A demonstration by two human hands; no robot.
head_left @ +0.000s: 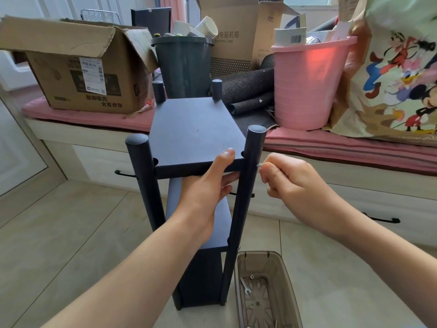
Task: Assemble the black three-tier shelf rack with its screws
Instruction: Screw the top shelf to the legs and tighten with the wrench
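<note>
Across the upper half of the frame runs a window bench with a pink cushion [89, 118], crowded with a torn cardboard box [78, 67] at upper left, a dark grey bin [184, 67] stuffed with paper cups, a pink bucket [305, 86] and a cartoon-print bag [397, 74] at upper right. At frame centre, standing upright on the tiled floor [71, 233] just in front of the bench, is the black three-tier shelf rack [196, 131], its four round posts rising above the top shelf. The left hand [208, 183] grips the near edge of that top shelf, thumb lying on the surface and fingers curled underneath. The right hand [288, 178], just right of the near right post [250, 157], has its fingers curled, pinching a small silver screw [259, 165] whose tip touches the post at the level of the top shelf. At the bottom right of centre, a translucent brown plastic tray [287, 275] sits on the floor beside the rack's foot, holding a small flat wrench [244, 285] and a few loose screws.
</note>
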